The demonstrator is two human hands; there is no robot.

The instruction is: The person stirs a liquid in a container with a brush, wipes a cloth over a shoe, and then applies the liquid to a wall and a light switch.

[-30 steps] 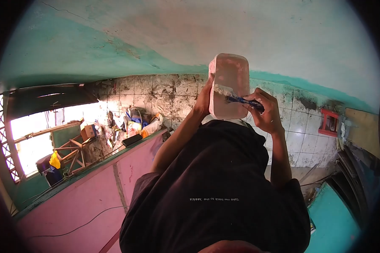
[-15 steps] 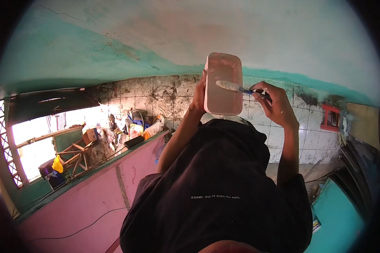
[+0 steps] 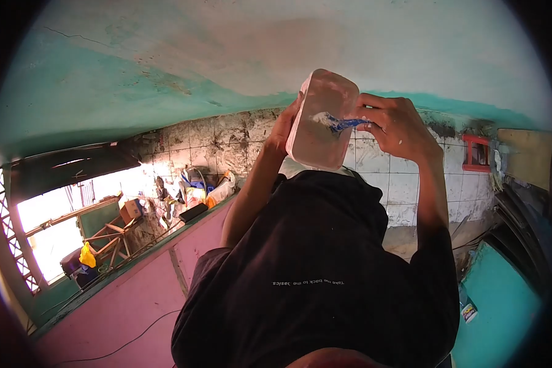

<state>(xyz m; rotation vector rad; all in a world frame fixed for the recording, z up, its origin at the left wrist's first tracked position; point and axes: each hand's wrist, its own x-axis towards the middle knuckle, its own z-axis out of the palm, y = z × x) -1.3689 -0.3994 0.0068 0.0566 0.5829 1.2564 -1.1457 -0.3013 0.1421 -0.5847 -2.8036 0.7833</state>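
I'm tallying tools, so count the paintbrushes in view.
1: the blue-handled paintbrush, held in the right hand, its bristles over or in the pink tub. Others may be hidden in the clutter.

Worn room, patchily painted wall, stained tiles

A head-worn camera looks forward and down, close over the wearer's dark shirt.

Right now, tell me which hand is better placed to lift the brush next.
Right, most likely: the right hand holds the brush by its blue handle, while the left hand supports the container.
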